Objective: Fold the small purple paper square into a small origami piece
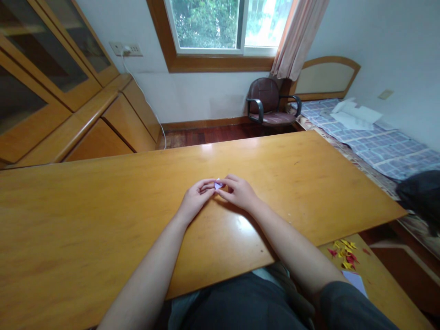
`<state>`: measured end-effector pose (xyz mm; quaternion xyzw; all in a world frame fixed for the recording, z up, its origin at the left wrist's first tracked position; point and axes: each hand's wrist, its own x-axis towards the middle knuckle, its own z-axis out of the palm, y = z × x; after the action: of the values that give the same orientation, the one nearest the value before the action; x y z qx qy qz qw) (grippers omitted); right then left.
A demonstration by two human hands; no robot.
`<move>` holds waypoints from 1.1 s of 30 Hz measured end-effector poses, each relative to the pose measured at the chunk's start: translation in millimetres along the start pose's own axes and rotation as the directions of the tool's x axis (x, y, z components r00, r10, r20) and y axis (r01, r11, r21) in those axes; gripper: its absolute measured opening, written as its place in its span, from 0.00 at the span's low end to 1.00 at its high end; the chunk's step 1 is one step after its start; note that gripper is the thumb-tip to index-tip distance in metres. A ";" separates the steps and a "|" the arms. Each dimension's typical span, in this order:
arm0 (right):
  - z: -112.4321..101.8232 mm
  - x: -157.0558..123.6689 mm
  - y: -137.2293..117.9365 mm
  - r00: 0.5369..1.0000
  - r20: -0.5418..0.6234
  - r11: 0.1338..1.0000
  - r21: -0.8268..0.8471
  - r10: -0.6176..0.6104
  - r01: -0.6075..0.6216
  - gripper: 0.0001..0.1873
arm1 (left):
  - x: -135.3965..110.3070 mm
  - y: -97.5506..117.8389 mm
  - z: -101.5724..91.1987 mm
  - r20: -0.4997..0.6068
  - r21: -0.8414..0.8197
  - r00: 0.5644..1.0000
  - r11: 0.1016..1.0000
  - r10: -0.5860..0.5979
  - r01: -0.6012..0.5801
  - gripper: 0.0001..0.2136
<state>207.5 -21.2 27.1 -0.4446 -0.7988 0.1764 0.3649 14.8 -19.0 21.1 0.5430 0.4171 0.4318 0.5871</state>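
Between my two hands, just above the wooden table (113,220), is a small piece of folded lilac paper (217,185). My left hand (198,196) pinches its left side between thumb and fingers. From the right, the thumb and fingertips of my right hand (238,192) close on the same paper. Fingers cover much of it, so its exact folded shape cannot be made out.
On a lower surface at the right lie several folded yellow and red paper pieces (347,252) and lilac paper (355,282). A brown armchair (264,98) stands beyond the table, a bed (385,142) with a black bag (421,197) to the right, wooden cabinets (110,123) left.
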 end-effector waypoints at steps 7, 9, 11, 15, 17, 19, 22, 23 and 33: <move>-1.8 -0.4 -0.9 1.000 0.022 1.000 -0.014 0.008 -0.008 0.15 | 0.4 0.1 1.3 -0.020 0.034 1.000 0.999 0.016 -0.016 0.19; -2.0 -0.3 -1.9 0.999 0.035 1.000 -0.018 0.020 -0.020 0.15 | 0.6 0.1 1.7 -0.029 0.042 0.999 0.999 0.017 -0.016 0.19; -2.2 -0.2 -3.1 0.998 0.049 0.999 -0.022 0.031 -0.030 0.15 | 0.6 -0.4 1.7 -0.034 0.057 0.999 0.998 0.025 -0.023 0.19; -2.5 0.4 -5.0 0.997 0.060 0.997 -0.054 0.053 -0.050 0.16 | 0.1 -2.5 1.1 -0.044 0.147 0.997 0.987 0.065 -0.058 0.18; -2.4 0.8 -5.1 0.997 0.053 0.997 -0.060 0.057 -0.054 0.16 | -0.5 -3.3 0.9 -0.056 0.213 0.994 0.974 0.092 -0.078 0.18; -1.5 1.0 -4.8 0.997 0.044 0.997 -0.052 0.059 -0.057 0.17 | -0.9 -4.0 0.8 -0.064 0.254 0.991 0.962 0.121 -0.101 0.17; 1.4 1.1 -4.4 0.995 0.029 0.995 -0.034 0.092 -0.091 0.15 | -0.6 -5.8 0.7 -0.068 0.277 0.986 0.952 0.150 -0.126 0.18; 2.5 1.1 -4.3 0.993 0.029 0.994 -0.030 0.110 -0.110 0.15 | -0.3 -6.6 0.6 -0.069 0.282 0.985 0.950 0.156 -0.130 0.18; 10.4 1.5 -2.4 0.997 -0.051 0.997 0.062 0.051 -0.047 0.05 | -0.5 -6.1 1.5 -0.043 0.445 0.972 0.875 0.233 -0.190 0.17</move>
<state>197.9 -20.7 22.2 -0.4573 -0.7720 0.1977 0.3948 16.5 -20.1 15.0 0.6819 0.4691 0.4141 0.3789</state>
